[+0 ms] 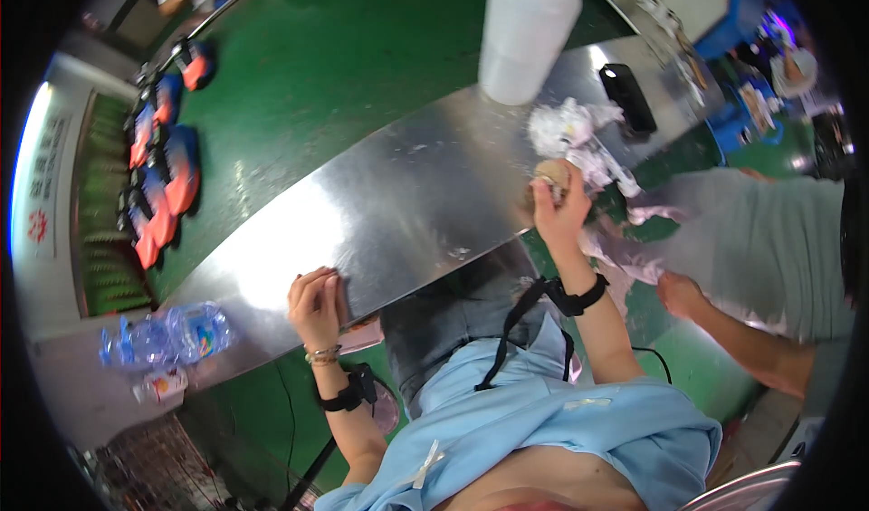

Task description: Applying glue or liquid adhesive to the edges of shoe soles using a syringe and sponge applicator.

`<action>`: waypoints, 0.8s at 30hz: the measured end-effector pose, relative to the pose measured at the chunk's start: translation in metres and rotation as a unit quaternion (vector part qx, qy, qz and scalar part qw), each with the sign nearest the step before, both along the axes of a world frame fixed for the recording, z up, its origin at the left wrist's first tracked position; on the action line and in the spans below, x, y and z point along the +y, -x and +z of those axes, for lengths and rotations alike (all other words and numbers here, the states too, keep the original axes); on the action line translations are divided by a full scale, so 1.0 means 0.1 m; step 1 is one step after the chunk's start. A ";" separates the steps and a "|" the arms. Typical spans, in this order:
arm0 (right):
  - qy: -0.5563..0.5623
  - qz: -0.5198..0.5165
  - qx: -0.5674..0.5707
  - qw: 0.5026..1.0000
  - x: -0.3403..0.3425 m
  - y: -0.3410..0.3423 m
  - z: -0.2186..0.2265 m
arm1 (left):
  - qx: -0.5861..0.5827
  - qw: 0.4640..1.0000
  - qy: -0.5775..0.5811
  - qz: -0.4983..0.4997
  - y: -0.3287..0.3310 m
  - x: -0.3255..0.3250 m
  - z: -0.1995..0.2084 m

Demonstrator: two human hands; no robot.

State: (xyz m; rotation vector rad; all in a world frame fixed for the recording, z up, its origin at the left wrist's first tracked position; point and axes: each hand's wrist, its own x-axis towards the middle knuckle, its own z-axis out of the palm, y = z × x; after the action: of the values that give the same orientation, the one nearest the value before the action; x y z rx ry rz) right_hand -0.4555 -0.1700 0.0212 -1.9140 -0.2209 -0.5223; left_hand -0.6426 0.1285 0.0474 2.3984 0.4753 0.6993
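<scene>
My right hand (pixel 563 210) is raised over the table's near edge, its fingers closed round a roundish beige-brown thing (pixel 552 174) whose kind I cannot make out. Beyond it on the metal table (pixel 425 176) lies a crumpled heap of white and pinkish cloth or paper (pixel 568 129). My left hand (pixel 315 305) rests at the near edge farther left, fingers loosely bent, with no object visible in them. Both wrists wear black straps.
A large white plastic bottle (pixel 529 36) and a black phone-like thing (pixel 628 99) stand and lie at the far right. Clear plastic bottles (pixel 172 334) lie at the left end. Another person's hand (pixel 681 294) is at the right, near pinkish cloth. Orange-and-blue items (pixel 167 185) line the left.
</scene>
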 end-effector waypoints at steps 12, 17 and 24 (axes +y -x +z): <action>-0.074 0.062 0.024 0.995 -0.23 0.14 -0.13 | 0.001 1.000 0.001 -0.005 -0.04 -0.07 -0.09; -0.113 0.050 0.048 0.991 -0.21 0.10 -0.11 | 0.012 1.000 -0.013 -0.009 -0.09 -0.06 -0.09; -0.072 0.018 0.029 0.997 -0.08 0.16 -0.17 | -0.001 1.000 -0.030 -0.001 -0.02 -0.01 -0.05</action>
State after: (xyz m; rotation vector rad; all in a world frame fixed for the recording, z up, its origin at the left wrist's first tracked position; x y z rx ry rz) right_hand -0.4716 -0.1783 0.0037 -1.7788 -0.1739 -0.4456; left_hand -0.6401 0.1274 0.0423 2.4531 0.4576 0.7238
